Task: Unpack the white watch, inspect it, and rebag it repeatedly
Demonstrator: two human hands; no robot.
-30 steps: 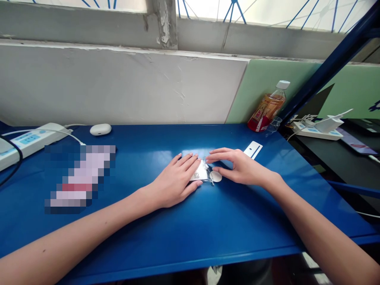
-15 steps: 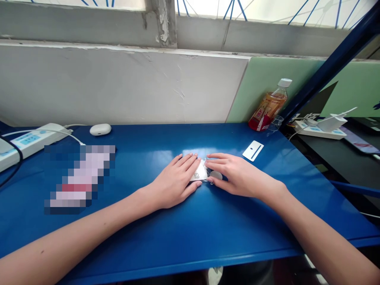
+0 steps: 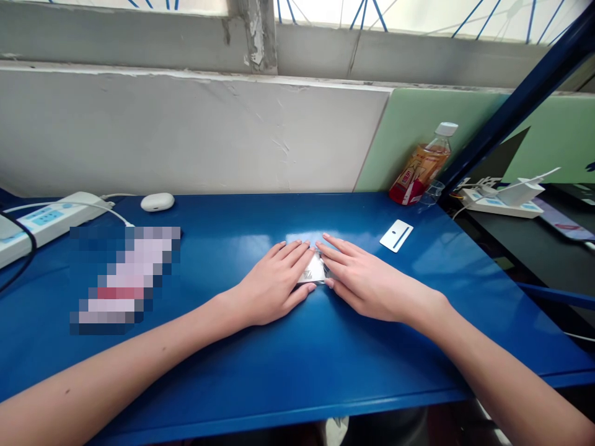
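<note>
Desk (image 3: 260, 365): any room around the left hand (image 3: 279, 285) and right hand (image 3: 374, 280)?
"Edges (image 3: 297, 416) lie well apart, front and back."
"And the packet (image 3: 315, 271)?"
"White, grey-printed, clear plastic rightward. It lies partly under the left, flat and open; the right, fingers spread, covers its plastic end; neither is closed round it."

I see a passable lane along the blue desk's (image 3: 223, 223) back; white case (image 3: 157, 202) blocks left, bottle (image 3: 415, 175) right, wall (image 3: 186, 133) behind.
</note>
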